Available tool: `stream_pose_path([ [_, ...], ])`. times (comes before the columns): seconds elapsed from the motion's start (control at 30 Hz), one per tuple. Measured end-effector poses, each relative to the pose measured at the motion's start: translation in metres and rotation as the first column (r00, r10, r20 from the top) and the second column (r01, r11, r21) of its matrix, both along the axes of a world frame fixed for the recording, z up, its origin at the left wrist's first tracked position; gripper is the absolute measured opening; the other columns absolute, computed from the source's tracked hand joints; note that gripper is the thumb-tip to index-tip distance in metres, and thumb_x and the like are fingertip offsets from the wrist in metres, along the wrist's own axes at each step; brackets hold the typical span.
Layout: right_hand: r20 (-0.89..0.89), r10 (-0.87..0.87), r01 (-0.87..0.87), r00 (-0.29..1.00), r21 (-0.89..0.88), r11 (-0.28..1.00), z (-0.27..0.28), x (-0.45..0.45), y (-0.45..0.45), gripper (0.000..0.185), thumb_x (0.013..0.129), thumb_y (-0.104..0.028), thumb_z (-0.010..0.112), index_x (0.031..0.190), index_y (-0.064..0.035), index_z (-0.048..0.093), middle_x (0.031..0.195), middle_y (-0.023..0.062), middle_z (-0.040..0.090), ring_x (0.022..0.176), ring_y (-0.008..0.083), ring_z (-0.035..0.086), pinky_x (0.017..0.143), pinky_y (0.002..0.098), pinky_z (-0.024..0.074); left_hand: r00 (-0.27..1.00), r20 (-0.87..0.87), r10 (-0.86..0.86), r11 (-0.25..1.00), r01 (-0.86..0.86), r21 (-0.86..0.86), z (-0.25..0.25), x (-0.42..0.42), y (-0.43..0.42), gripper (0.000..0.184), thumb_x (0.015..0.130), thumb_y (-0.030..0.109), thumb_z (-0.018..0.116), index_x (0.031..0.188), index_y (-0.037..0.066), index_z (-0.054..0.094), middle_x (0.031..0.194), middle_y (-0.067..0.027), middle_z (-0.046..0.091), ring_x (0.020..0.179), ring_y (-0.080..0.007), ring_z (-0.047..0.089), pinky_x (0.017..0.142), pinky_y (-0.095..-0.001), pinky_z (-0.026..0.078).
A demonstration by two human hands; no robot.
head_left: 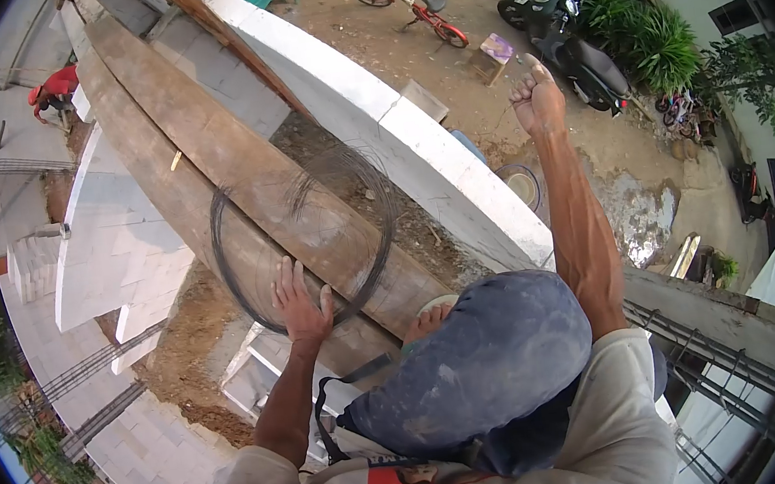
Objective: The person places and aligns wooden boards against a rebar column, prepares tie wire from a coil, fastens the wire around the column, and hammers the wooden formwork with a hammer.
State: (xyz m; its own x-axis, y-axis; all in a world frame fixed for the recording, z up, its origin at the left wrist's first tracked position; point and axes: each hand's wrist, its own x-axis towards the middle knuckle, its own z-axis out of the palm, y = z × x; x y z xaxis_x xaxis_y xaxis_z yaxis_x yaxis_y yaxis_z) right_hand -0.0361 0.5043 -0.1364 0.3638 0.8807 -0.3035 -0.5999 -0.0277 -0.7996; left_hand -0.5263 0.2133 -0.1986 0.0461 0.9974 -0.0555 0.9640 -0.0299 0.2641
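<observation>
A loose coil of thin dark wire lies across two long wooden planks. Over the lower left part of the coil rests my left hand, its fingers stretched out and the thumb apart, touching the wire and plank. My right hand is raised far out to the right, past the white block wall. Its fingers are curled closed; whether a thin strand is pinched in them cannot be made out. Fine loose strands stick out from the coil's right side. My bent knee is beside the planks.
A white block wall runs along the planks' right side. Steel rebar cages lie at lower right. Below on the ground are a motorcycle, a small red bicycle and a bucket. A person in red bends at upper left.
</observation>
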Motion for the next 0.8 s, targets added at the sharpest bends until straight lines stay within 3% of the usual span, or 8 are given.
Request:
stream_pose_path([
  [0.17, 0.441, -0.190, 0.151, 0.877, 0.122, 0.981, 0.095, 0.131, -0.007, 0.041, 0.111, -0.020, 0.044, 0.144, 0.0032, 0.053, 0.072, -0.0047, 0.033, 0.059, 0.0071, 0.033, 0.053, 0.0269, 0.0322, 1.000, -0.011, 0.002, 1.000, -0.002, 0.008, 0.001, 0.002, 0.001, 0.077, 0.096, 0.041, 0.060, 0.157, 0.002, 0.033, 0.167, -0.0192, 0.026, 0.156, -0.0369, 0.020, 0.126, -0.0546, 0.011],
  [0.27, 0.517, -0.005, 0.021, 0.856, -0.024, 0.999, 0.122, 0.129, -0.039, 0.045, 0.112, -0.029, 0.048, 0.141, 0.0039, 0.056, 0.071, -0.0064, 0.030, 0.059, 0.0058, 0.032, 0.052, 0.0251, 0.0310, 1.000, -0.010, 0.002, 1.000, -0.002, 0.002, 0.000, 0.001, -0.002, 0.077, 0.096, 0.041, 0.060, 0.156, 0.002, 0.033, 0.167, -0.0184, 0.026, 0.155, -0.0364, 0.021, 0.126, -0.0548, 0.012],
  [0.33, 0.563, 0.195, -0.123, 0.803, -0.165, 0.979, 0.108, 0.103, -0.065, 0.043, 0.112, -0.031, 0.048, 0.136, 0.0023, 0.059, 0.071, -0.0070, 0.031, 0.059, 0.0048, 0.033, 0.053, 0.0244, 0.0315, 1.000, -0.003, 0.001, 1.000, -0.001, 0.009, -0.001, 0.002, -0.002, 0.076, 0.096, 0.040, 0.060, 0.156, 0.003, 0.033, 0.167, -0.0181, 0.027, 0.155, -0.0363, 0.022, 0.126, -0.0549, 0.013],
  [0.4, 0.429, 0.336, -0.238, 0.839, -0.266, 0.934, 0.076, 0.060, -0.094, 0.036, 0.111, -0.029, 0.050, 0.127, 0.0001, 0.064, 0.073, -0.0059, 0.040, 0.060, 0.0065, 0.039, 0.053, 0.0254, 0.0358, 1.000, 0.006, -0.013, 0.999, 0.012, 0.050, 0.000, 0.002, -0.002, 0.075, 0.095, 0.037, 0.062, 0.156, 0.003, 0.034, 0.167, -0.0180, 0.027, 0.155, -0.0360, 0.022, 0.125, -0.0548, 0.014],
  [0.47, 0.289, 0.442, -0.326, 0.849, -0.373, 0.869, 0.035, 0.011, -0.129, 0.031, 0.109, -0.020, 0.052, 0.130, 0.0008, 0.063, 0.079, -0.0013, 0.051, 0.064, 0.0093, 0.047, 0.055, 0.0271, 0.0425, 1.000, 0.019, -0.015, 0.999, 0.014, 0.053, 0.002, 0.002, -0.001, 0.074, 0.095, 0.037, 0.062, 0.155, 0.004, 0.035, 0.167, -0.0179, 0.027, 0.155, -0.0360, 0.022, 0.125, -0.0547, 0.014],
  [0.5, 0.200, 0.498, -0.397, 0.844, -0.391, 0.830, 0.019, -0.016, -0.149, 0.031, 0.111, -0.017, 0.046, 0.134, -0.0011, 0.060, 0.081, -0.0022, 0.053, 0.064, 0.0083, 0.047, 0.057, 0.0248, 0.0423, 0.999, 0.032, -0.019, 0.998, 0.017, 0.060, 0.002, 0.002, -0.002, 0.074, 0.095, 0.036, 0.063, 0.155, 0.004, 0.035, 0.167, -0.0178, 0.027, 0.155, -0.0361, 0.022, 0.125, -0.0546, 0.014],
  [0.7, -0.084, 0.490, -0.470, 0.868, -0.460, 0.753, -0.044, -0.125, -0.253, 0.034, 0.109, -0.016, 0.048, 0.136, -0.0012, 0.063, 0.088, 0.0014, 0.059, 0.068, 0.0076, 0.050, 0.054, 0.0245, 0.0393, 1.000, 0.011, 0.000, 0.999, 0.000, 0.049, 0.002, 0.005, -0.004, 0.073, 0.095, 0.036, 0.062, 0.155, 0.004, 0.035, 0.167, -0.0171, 0.027, 0.155, -0.0360, 0.022, 0.125, -0.0545, 0.014],
  [0.8, -0.197, 0.495, -0.528, 0.846, -0.434, 0.730, -0.033, -0.148, -0.273, 0.032, 0.111, -0.019, 0.046, 0.131, -0.0009, 0.063, 0.091, 0.0022, 0.059, 0.072, 0.0092, 0.050, 0.059, 0.0263, 0.0408, 1.000, -0.006, -0.016, 0.998, 0.016, 0.066, 0.000, 0.004, -0.005, 0.072, 0.096, 0.036, 0.062, 0.155, 0.004, 0.035, 0.167, -0.0169, 0.028, 0.156, -0.0356, 0.021, 0.126, -0.0542, 0.014],
])
